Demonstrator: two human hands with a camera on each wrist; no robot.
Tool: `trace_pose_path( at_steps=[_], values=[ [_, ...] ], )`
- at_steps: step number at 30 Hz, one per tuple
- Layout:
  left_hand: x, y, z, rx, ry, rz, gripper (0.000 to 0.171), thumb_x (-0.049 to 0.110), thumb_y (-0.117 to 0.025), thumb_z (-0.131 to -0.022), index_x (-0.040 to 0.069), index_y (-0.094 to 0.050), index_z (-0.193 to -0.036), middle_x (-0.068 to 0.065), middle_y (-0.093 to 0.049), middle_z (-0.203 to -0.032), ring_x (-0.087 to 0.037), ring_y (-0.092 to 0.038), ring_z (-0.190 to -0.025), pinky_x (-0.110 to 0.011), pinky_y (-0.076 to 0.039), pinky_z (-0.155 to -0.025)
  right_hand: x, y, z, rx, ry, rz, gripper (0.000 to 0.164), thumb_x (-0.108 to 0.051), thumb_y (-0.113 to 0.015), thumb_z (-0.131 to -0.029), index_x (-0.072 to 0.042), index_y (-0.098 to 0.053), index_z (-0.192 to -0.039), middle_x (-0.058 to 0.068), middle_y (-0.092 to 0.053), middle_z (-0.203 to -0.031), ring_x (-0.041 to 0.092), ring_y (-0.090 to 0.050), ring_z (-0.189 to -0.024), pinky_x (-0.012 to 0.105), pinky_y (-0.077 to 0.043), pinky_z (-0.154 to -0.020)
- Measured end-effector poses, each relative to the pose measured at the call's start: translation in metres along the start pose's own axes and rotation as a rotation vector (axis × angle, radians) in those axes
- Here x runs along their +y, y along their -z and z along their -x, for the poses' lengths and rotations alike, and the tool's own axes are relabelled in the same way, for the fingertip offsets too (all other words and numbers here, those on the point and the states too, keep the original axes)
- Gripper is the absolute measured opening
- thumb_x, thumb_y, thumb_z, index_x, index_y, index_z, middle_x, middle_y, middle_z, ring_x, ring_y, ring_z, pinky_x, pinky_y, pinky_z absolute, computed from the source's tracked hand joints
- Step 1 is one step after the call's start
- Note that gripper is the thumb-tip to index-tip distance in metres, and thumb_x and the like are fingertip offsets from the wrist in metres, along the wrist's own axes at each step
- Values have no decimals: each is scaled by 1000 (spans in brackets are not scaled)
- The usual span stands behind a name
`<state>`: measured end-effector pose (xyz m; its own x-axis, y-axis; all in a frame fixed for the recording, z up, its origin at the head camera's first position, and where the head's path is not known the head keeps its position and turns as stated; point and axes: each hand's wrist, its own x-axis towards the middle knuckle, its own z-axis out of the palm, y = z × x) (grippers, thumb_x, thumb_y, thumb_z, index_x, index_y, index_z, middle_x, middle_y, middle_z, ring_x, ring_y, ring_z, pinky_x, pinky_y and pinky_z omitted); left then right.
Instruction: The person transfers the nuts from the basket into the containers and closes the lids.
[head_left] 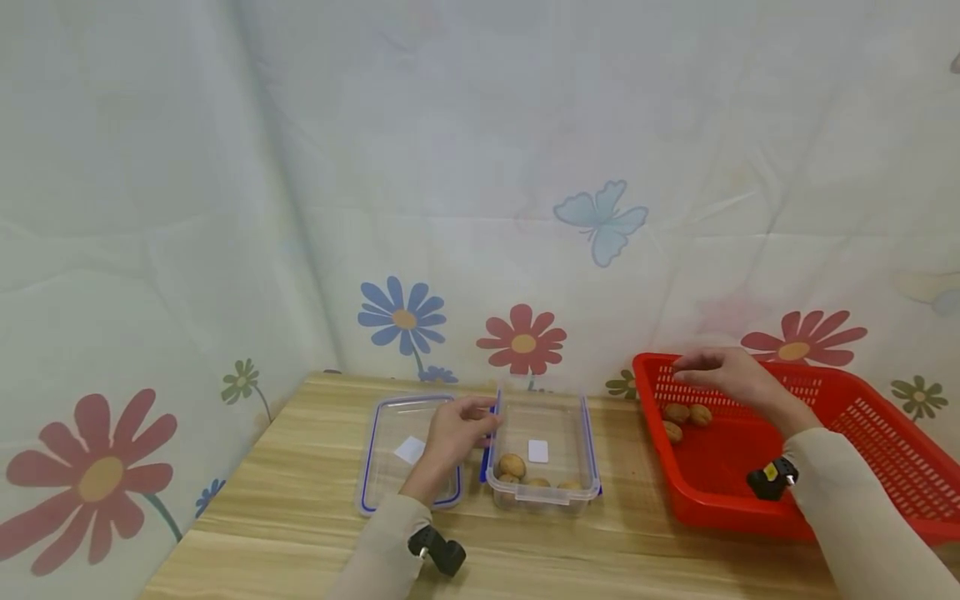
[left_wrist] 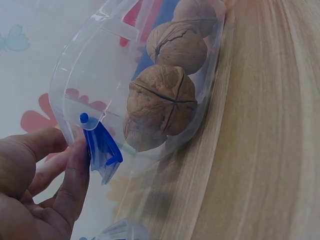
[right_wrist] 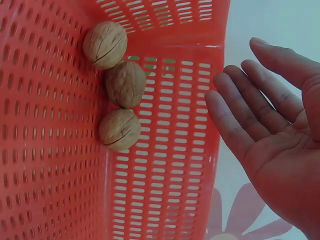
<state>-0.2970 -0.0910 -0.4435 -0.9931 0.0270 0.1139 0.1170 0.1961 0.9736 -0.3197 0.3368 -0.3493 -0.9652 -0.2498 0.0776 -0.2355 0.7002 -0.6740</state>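
My left hand (head_left: pixel 459 431) pinches the left rim of a clear plastic container (head_left: pixel 551 495) beside its blue side latch (left_wrist: pixel 102 145). Several walnuts (left_wrist: pixel 162 97) lie inside along the container's near side. Over the left part of a red plastic basket (head_left: pixel 738 510) hovers my right hand (head_left: pixel 729 379), palm facing inward and fingers loosely bent, with nothing in it. Three walnuts (right_wrist: pixel 125 84) rest together in the basket, below that hand and apart from its fingers.
Left of the container, a clear lid (head_left: pixel 367 479) with a blue seal lies flat on the wooden table (head_left: pixel 277 508), partly covered by my left hand and wrist. A curtain (head_left: pixel 480 208) printed with flowers and a butterfly hangs close behind the table.
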Motion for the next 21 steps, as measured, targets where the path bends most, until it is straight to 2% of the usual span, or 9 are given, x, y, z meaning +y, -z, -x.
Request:
trace_pose_path(
  at_steps=[8, 12, 21],
  values=[
    [2, -1, 3, -2, 14, 0, 35, 8, -78, -97, 0, -73, -131, -14, -74, -109, -25, -75, -89, -34, -67, -77, 8, -1, 1, -40, -38, -6, 41, -17, -70, -104, 3, -64, -139, 27, -62, -141, 41, -60, -120, 67, -53, -104],
    [1, -1, 2, -2, 7, -4, 35, 7, -78, -97, -1, -73, -131, -14, -74, -108, -25, -75, -88, -34, -67, -76, 11, -1, 1, -61, -74, 3, 45, -19, -71, -103, 3, -63, -141, 28, -61, -142, 44, -59, -122, 69, -51, -105],
    [1, -1, 2, -3, 0, 7, 35, 7, -77, -97, -1, -73, -130, -15, -74, -108, -26, -75, -89, -34, -67, -76, 22, 3, -1, -69, -115, 79, 50, -20, -75, -100, 5, -62, -141, 31, -62, -139, 47, -61, -119, 68, -53, -103]
  ],
)
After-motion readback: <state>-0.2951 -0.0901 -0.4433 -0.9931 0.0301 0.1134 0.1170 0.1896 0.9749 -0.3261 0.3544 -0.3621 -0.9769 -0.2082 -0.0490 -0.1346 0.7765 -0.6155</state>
